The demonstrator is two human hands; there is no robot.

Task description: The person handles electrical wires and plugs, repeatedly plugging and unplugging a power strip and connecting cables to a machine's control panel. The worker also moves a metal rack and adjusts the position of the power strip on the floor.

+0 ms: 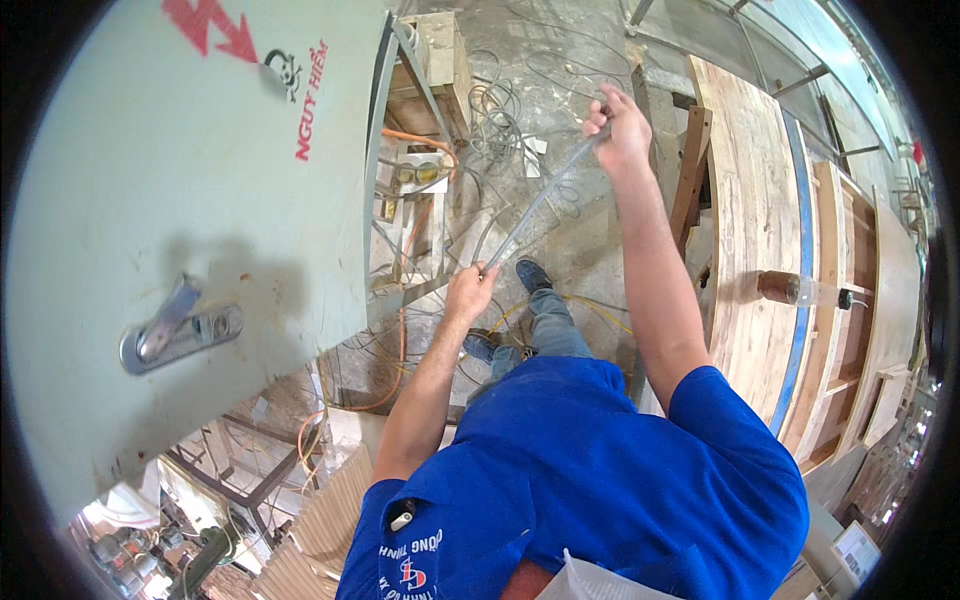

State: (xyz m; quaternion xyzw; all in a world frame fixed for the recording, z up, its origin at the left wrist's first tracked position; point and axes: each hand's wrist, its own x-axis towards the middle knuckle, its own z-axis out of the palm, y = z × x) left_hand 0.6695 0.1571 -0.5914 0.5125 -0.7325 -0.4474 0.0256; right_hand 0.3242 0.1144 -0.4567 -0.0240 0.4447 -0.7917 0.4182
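Note:
Between my two hands a grey cable [540, 200] is pulled nearly straight, slanting up from left to right. My left hand [470, 292] is closed round its lower end, close to my body and beside the edge of the cabinet door. My right hand [622, 130] grips the upper end with the arm stretched out; part of the cable is hidden inside the fingers. More thin grey cable [497, 112] lies in loose loops on the concrete floor beyond my hands.
A grey-green metal cabinet door [200, 200] with a lever handle [165, 330] fills the left side. Orange hose and loose wires [400, 330] hang beside it. To the right stands a wooden workbench [750, 230] with a bottle [800, 290] on it. Cables cross near my shoes [533, 275].

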